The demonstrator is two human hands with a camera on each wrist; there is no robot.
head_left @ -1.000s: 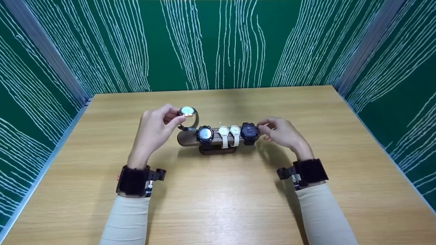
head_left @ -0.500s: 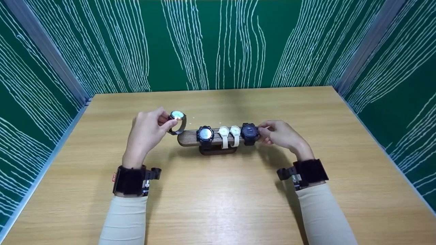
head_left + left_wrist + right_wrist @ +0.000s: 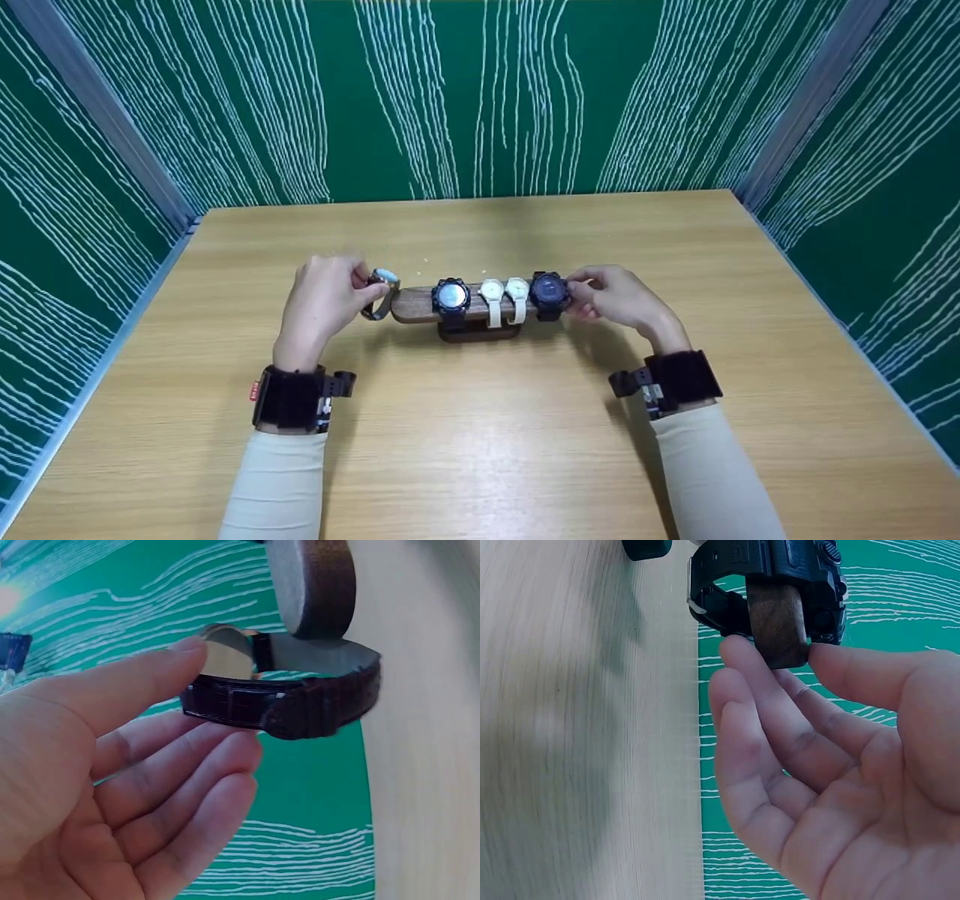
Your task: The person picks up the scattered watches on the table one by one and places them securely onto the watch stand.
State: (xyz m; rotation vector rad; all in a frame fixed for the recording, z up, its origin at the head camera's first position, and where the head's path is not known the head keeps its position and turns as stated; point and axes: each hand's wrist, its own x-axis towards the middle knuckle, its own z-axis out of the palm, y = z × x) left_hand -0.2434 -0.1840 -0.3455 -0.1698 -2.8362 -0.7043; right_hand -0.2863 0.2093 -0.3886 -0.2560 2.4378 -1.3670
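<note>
My left hand [image 3: 319,307] pinches a wristwatch [image 3: 315,709] with a dark leather strap by its case, thumb on one side and fingers on the other. The strap forms a loop, held off the table at the left end of a wooden watch stand [image 3: 414,304]. In the left wrist view, the stand's rounded end [image 3: 330,592] meets the loop's edge; whether it enters cannot be told. At the stand's other end, my right hand [image 3: 619,300] grips the wooden bar tip [image 3: 778,626] between thumb and fingers, beside a chunky black watch [image 3: 550,292].
Along the bar sit another black watch [image 3: 451,296] with a bright face and two white watches [image 3: 492,292], between the hands. The bar rises from a dark base [image 3: 478,331] on the wooden table [image 3: 480,435]. Green walls with white lines [image 3: 517,97] enclose the table.
My left hand has carried the leather-strap watch left from above the bar's end, then down beside it, with the face tilting. The right hand has stayed at the stand's right end.
</note>
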